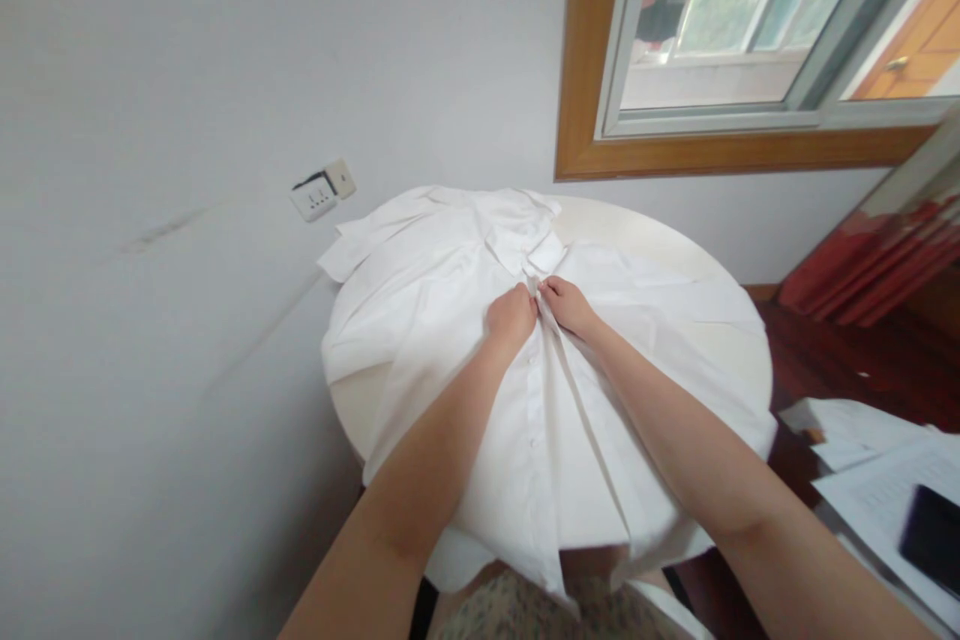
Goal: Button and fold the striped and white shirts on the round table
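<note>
A white button-up shirt (442, 320) lies spread over a round, cream-coloured table (637, 220), collar toward the wall and hem hanging over the near edge. Below the collar, the front is parted, with small buttons down the left placket. My left hand (514, 313) is closed on the left front edge, fingers pinching the placket. Right beside it, my right hand (566, 303) pinches the other front edge. The two sets of fingertips almost meet. Whatever button lies between them is too small and covered to make out.
A white wall with a power socket (313, 198) stands close on the left. Behind the table is a wood-framed window (592, 155). Red curtains (862, 260) hang at the right. Papers (885, 480) and a dark phone (934, 535) lie at the lower right.
</note>
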### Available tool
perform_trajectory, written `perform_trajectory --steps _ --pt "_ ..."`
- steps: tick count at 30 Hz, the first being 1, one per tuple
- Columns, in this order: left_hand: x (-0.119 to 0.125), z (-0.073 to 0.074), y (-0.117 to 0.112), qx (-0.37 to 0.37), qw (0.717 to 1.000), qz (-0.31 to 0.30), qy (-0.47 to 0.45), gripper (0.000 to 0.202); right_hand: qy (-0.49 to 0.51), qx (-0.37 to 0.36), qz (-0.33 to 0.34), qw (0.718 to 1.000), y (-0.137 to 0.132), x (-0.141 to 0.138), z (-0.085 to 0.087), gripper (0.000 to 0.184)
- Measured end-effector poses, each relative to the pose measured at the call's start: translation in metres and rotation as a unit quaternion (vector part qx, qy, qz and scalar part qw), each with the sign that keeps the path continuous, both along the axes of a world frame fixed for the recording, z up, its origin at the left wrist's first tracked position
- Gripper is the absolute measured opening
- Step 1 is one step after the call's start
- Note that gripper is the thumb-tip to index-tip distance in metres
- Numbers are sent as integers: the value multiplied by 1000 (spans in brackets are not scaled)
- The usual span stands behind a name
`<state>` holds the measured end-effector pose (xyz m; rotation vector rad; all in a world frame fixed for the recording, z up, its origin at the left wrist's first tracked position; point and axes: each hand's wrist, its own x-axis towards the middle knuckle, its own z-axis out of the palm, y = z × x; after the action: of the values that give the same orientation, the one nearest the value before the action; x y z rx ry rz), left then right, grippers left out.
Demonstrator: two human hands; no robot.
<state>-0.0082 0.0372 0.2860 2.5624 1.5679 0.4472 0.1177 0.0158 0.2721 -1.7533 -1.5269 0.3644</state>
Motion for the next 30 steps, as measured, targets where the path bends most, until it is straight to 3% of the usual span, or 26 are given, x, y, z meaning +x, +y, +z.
perform_trajectory --steps 10,18,30 --pt "-7 0 19 -55 997 -3 -48 37 -51 1 16 999 -1 -5 0 31" --pt "-13 -8 29 -108 983 -29 -148 35 -89 -26 17 996 -3 -8 2 30" --pt "-11 -4 20 -66 992 -27 -103 33 -122 -44 16 991 -3 -10 3 31"
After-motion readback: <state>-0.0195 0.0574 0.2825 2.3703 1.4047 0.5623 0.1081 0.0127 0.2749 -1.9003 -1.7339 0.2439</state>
